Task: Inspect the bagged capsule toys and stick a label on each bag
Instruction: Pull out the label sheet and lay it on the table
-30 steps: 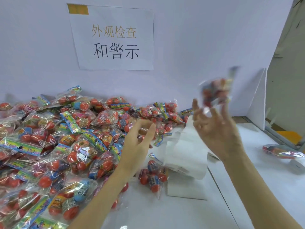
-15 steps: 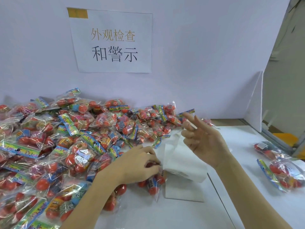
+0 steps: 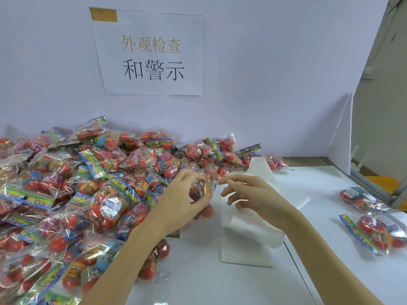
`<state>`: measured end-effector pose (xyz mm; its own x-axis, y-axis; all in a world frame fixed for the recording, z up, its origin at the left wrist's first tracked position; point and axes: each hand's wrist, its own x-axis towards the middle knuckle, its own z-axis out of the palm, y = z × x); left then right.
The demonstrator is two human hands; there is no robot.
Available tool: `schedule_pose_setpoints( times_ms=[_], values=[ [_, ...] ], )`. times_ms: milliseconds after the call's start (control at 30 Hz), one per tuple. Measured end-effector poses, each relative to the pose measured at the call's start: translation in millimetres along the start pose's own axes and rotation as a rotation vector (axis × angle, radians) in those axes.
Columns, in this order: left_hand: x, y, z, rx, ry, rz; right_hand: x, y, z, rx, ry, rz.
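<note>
A big heap of clear bags of red capsule toys [image 3: 88, 190] covers the left half of the white table. My left hand [image 3: 182, 199] grips one bag of capsules [image 3: 203, 195] lifted just off the heap's right edge. My right hand [image 3: 251, 194] hovers beside it, fingers loosely spread, its fingertips close to the bag's top edge; whether they touch it is unclear. Under my right hand lies a folded strip of white label sheets [image 3: 248, 234]. Two finished-looking bags [image 3: 374, 230] lie apart at the right.
A paper sign [image 3: 152, 53] hangs on the white back wall. A white foam divider [image 3: 341, 137] stands at the table's right end, with a metal rail and a yellow object [image 3: 383, 183] beyond it.
My right hand tossed a bag away to the right pile and came back to the middle. My left hand dropped to the heap, grasped a bag and raised it toward the right hand.
</note>
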<state>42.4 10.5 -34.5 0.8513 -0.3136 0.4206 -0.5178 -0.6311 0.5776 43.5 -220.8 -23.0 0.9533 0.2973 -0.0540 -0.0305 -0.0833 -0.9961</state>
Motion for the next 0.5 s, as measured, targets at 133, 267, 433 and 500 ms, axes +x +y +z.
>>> schedule_pose_setpoints(
  times_ms=[133,267,433,500],
  values=[
    [3.2,-0.4,2.2,-0.612,0.237,-0.136,-1.0,0.5,8.2,-0.052,-0.044,0.028],
    [1.2,11.8,15.7,-1.230,0.142,-0.164,-0.9,-2.6,18.2,0.081,-0.208,0.005],
    [1.0,22.8,26.3,-1.053,0.181,-0.236,4.1,-3.2,26.3,0.090,0.107,-0.056],
    [1.7,25.4,22.4,-1.129,0.176,-0.287,5.0,-2.0,22.8,0.011,0.208,-0.070]
  ],
)
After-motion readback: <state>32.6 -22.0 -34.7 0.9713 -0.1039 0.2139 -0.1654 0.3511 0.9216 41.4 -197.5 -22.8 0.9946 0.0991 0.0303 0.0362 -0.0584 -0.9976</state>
